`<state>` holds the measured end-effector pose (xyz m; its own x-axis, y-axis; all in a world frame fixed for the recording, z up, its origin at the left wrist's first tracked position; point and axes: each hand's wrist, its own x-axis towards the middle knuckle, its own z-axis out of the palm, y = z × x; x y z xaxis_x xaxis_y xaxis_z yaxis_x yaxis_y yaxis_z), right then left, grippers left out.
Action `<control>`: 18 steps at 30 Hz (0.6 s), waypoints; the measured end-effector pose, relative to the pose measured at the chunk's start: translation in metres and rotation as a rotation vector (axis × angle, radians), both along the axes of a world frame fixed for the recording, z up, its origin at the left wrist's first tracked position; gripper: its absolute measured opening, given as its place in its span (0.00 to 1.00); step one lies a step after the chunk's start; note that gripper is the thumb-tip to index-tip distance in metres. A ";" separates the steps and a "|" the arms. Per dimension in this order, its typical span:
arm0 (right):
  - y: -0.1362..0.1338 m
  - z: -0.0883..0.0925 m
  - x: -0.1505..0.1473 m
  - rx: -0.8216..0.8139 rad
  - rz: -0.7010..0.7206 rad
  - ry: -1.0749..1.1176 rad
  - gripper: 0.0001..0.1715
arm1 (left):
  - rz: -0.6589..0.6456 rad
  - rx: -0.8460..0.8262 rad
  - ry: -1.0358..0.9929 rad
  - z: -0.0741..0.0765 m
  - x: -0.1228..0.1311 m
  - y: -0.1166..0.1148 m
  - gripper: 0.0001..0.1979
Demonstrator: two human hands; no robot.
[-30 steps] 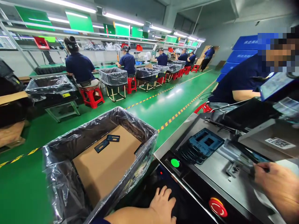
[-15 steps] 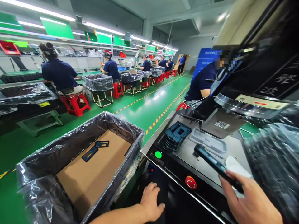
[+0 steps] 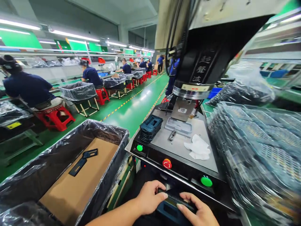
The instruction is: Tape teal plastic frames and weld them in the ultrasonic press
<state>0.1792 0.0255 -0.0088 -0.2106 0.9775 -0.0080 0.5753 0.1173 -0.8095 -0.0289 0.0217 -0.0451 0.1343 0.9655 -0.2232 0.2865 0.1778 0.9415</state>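
My left hand (image 3: 150, 197) and my right hand (image 3: 198, 208) are both closed on a dark blue-black plastic plate (image 3: 170, 212) with a rectangular opening. It is held low in front of the press machine's front panel, fingertips on its upper edge; the lower part runs toward the frame bottom. On the metal bed of the machine (image 3: 164, 144) beyond, a stack of similar dark plastic plates (image 3: 150, 127) sits at the left. A clear plastic fixture (image 3: 178, 126) lies beneath the press head (image 3: 182, 110), with a small metal piece (image 3: 172, 135) in front.
A plastic-lined bin (image 3: 113, 157) at left holds cardboard (image 3: 87, 175) and two dark plates (image 3: 78, 167). The panel has green buttons (image 3: 206, 181) and a red emergency stop (image 3: 167, 163). White wipes (image 3: 197, 147) lie on the bed; stacked clear trays (image 3: 258, 150) stand right. Several people sit beyond.
My right hand has brought the dark plate from over the machine bed down to my front. My left hand, previously free, now grips it too. The view has turned right.
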 end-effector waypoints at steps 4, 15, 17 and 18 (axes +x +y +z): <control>-0.005 0.001 0.001 -0.086 0.038 -0.033 0.14 | 0.011 0.020 0.104 0.002 0.006 -0.008 0.15; -0.014 -0.009 -0.015 -0.089 -0.037 0.112 0.16 | 0.040 0.060 0.344 0.022 0.011 0.001 0.25; -0.018 -0.012 -0.017 -0.072 -0.022 0.187 0.19 | 0.089 0.147 0.436 0.026 0.019 -0.001 0.33; -0.019 -0.013 -0.017 -0.066 -0.025 0.210 0.20 | 0.106 0.181 0.472 0.028 0.022 -0.001 0.37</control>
